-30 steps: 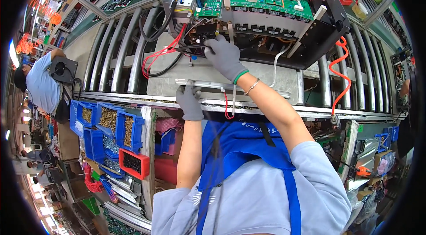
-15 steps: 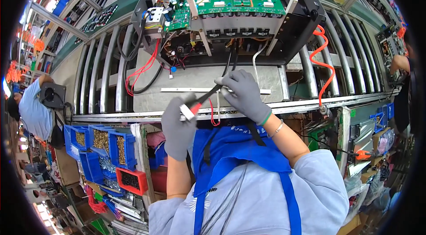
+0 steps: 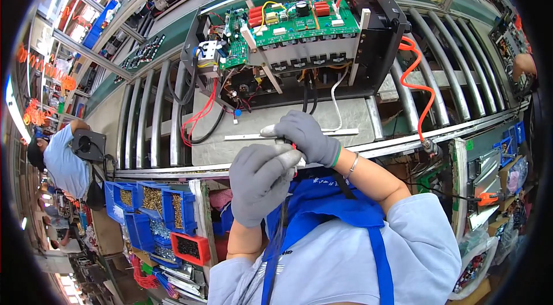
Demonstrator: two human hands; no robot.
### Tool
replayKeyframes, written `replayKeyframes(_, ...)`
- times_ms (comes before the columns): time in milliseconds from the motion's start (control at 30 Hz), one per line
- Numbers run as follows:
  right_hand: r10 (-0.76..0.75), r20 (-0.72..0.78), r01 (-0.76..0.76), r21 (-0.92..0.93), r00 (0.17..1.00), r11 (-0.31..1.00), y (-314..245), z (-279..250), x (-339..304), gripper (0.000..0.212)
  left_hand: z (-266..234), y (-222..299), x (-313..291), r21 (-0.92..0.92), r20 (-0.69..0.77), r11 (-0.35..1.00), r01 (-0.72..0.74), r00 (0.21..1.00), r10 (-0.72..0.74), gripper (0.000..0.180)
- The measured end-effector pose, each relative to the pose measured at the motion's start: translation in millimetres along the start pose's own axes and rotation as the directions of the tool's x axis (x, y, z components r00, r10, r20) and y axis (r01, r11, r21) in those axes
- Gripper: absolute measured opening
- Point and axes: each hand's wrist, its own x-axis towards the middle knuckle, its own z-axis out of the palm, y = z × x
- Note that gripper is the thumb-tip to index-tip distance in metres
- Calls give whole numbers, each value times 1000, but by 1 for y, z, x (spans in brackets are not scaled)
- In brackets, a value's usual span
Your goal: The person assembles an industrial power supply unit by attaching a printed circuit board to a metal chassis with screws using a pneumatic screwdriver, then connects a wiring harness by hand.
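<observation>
My two gloved hands meet in front of an open black chassis [image 3: 383,45] that carries a green circuit board [image 3: 305,23]. My left hand [image 3: 260,183] is closed, its fingertips pinched together just below the right ones. With its fingers curled, my right hand [image 3: 306,136] is closed on a black cable, most of which the gloves hide. A white connector [image 3: 300,162] with a bit of red shows at the left fingertips. Behind the hands a light metal strip [image 3: 247,137] lies on the grey plate, and black cables [image 3: 310,94] hang from the chassis.
Metal rollers [image 3: 151,123] flank the plate. A coiled orange air hose [image 3: 425,103] hangs on the right. Blue bins [image 3: 180,210] of screws and a red bin [image 3: 191,248] stand at lower left. Another person [image 3: 66,158] works at far left.
My hands have come together; the left moved right, toward the right hand. The connector and cable, plainly visible before, are now mostly covered by the gloves. The whole view has shifted slightly.
</observation>
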Motion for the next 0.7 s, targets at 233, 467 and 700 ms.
replayKeyframes(233, -121, -355, 69, -156, 927, 985, -40, -17, 46, 71, -4, -6, 35, -140, -282, 978, 152, 941, -187, 33)
replayKeyframes(467, 635, -212, -361, 672, 743, 647, -7, -21, 19, 57, 13, -4, 64, -44, -273, 997, -67, 961, 52, 25)
replayKeyframes(700, -220, -340, 76, -390, 914, 918, -16, -69, 65, 63, 12, -10, 99, -547, -165, 815, 190, 930, -327, 21)
